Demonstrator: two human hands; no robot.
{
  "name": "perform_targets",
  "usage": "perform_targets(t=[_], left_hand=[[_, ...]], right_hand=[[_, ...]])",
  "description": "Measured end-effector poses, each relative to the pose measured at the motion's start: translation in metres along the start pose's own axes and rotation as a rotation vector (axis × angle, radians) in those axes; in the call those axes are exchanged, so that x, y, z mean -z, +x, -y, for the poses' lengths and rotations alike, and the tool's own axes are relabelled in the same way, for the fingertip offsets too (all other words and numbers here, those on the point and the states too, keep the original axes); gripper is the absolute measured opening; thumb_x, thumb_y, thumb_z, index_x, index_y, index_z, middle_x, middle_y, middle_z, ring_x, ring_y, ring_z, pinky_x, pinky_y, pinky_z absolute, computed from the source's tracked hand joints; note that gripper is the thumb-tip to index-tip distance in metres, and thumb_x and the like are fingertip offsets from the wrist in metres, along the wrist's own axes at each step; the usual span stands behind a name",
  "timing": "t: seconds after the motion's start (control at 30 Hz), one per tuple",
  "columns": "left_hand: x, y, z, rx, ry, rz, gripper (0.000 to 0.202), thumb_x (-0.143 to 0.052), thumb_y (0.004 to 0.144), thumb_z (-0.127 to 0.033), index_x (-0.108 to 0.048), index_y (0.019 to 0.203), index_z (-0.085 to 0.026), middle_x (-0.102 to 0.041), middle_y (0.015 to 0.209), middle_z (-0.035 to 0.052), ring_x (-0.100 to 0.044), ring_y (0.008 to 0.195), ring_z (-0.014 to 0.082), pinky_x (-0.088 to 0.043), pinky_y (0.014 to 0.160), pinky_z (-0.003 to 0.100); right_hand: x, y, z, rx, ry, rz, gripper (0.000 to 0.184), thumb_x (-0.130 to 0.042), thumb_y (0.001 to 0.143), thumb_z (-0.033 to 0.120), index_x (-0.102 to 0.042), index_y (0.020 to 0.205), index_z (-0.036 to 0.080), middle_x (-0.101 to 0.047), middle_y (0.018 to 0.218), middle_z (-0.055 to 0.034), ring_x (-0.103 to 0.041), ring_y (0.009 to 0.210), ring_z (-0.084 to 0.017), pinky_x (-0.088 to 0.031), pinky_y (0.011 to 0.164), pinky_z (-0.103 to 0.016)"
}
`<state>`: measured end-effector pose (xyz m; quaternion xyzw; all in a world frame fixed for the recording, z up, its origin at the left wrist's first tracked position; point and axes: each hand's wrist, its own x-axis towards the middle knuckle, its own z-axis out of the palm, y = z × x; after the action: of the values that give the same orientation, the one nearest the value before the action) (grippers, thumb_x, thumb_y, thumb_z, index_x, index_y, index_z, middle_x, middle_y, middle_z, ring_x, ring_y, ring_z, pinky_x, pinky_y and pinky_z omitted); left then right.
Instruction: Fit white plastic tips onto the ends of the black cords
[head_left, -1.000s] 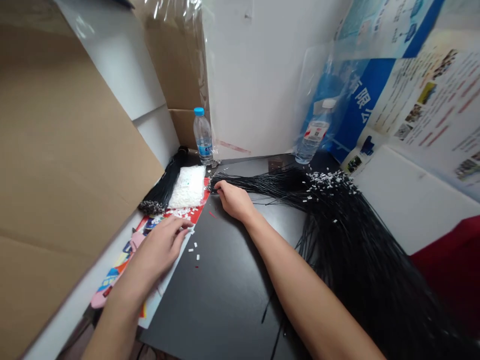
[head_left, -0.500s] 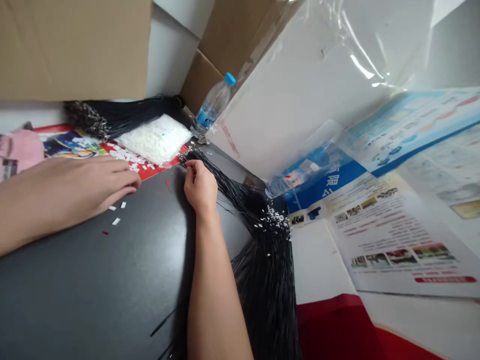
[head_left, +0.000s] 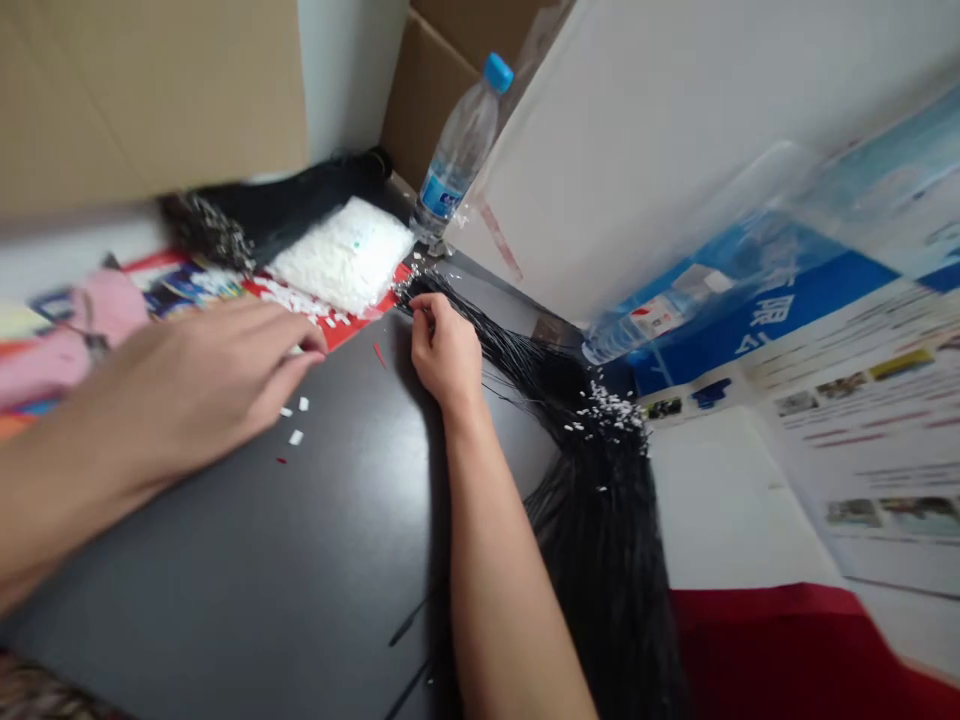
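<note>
My left hand [head_left: 232, 365] is over the left of the dark table, thumb and fingers pinched, with a small white piece partly showing between the tips. My right hand [head_left: 448, 350] is closed in a pinch at the near ends of a bundle of thin black wires [head_left: 517, 350]; its fingertips partly hide what they grip, which looks like a wire end. Several white pieces [head_left: 296, 437] lie loose on the table below my left hand. Beyond the hands, a clear bag of white pieces [head_left: 349, 255] rests on a red printed sheet [head_left: 341, 335] strewn with more of them.
A water bottle [head_left: 461, 150] with a blue cap stands behind the bag. Another bundle of black wires [head_left: 300, 205] lies at the back. More wires with white tips [head_left: 611, 410] hang at the right. A cardboard box [head_left: 150, 90] overhangs the back left; a pink object [head_left: 109, 310] lies left.
The view has shifted, so the scene sits further right. My left fingers have pinched together, and a white piece now shows between them. My right hand stays at the wire ends.
</note>
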<state>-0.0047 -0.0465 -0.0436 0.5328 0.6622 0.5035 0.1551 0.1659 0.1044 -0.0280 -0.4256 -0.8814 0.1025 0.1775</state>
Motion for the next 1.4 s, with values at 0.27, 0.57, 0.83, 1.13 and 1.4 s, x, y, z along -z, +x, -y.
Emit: perform_targets(t=[0.27, 0.57, 0.83, 1.13, 1.4], left_hand=[[0.008, 0.004, -0.022, -0.353, 0.440, 0.246, 0.016, -0.046, 0.096, -0.028, -0.062, 0.093, -0.027, -0.070, 0.091, 0.0045, -0.067, 0.086, 0.0258, -0.052, 0.077, 0.037], [0.007, 0.010, -0.022, -0.488, 0.523, 0.302, 0.014, -0.047, 0.097, -0.029, -0.059, 0.102, -0.024, -0.070, 0.093, 0.0079, -0.069, 0.084, 0.0250, -0.056, 0.074, 0.040], [0.008, 0.010, -0.020, -0.340, 0.472, 0.311, 0.024, -0.049, 0.098, -0.035, -0.064, 0.110, -0.021, -0.072, 0.106, 0.0123, -0.066, 0.080, 0.0217, -0.055, 0.069, 0.037], [0.012, 0.010, -0.028, -0.315, 0.295, 0.291, 0.022, -0.048, 0.098, -0.022, -0.068, 0.103, -0.021, -0.071, 0.104, 0.0102, -0.066, 0.097, 0.0229, -0.055, 0.087, 0.040], [0.015, 0.008, -0.025, -0.363, 0.268, 0.244, 0.017, -0.052, 0.096, -0.017, -0.068, 0.098, -0.020, -0.071, 0.099, 0.0072, -0.066, 0.093, 0.0202, -0.053, 0.083, 0.033]], right_hand=[[0.009, 0.003, 0.005, 0.018, -0.031, 0.053, 0.033, -0.029, 0.104, 0.025, -0.056, 0.123, 0.021, -0.070, 0.125, -0.0062, -0.065, 0.112, -0.021, -0.046, 0.082, -0.030], [0.012, -0.003, 0.002, -0.077, 0.191, -0.129, 0.018, -0.054, 0.094, 0.023, -0.069, 0.103, 0.024, -0.077, 0.103, -0.0038, -0.070, 0.090, -0.019, -0.041, 0.068, -0.028], [0.008, -0.002, -0.001, -0.049, 0.165, -0.181, 0.021, -0.054, 0.092, 0.017, -0.071, 0.104, 0.022, -0.076, 0.099, -0.0068, -0.068, 0.083, -0.020, -0.039, 0.067, -0.030], [0.012, 0.000, 0.005, 0.041, 0.228, -0.252, 0.028, -0.045, 0.097, 0.016, -0.067, 0.113, 0.020, -0.074, 0.112, -0.0071, -0.069, 0.097, -0.020, -0.047, 0.079, -0.029], [0.110, -0.001, 0.042, 0.044, 0.350, -0.865, 0.027, -0.034, 0.105, 0.024, -0.057, 0.117, 0.019, -0.064, 0.087, -0.0028, -0.053, 0.065, -0.011, -0.050, 0.073, -0.024]])
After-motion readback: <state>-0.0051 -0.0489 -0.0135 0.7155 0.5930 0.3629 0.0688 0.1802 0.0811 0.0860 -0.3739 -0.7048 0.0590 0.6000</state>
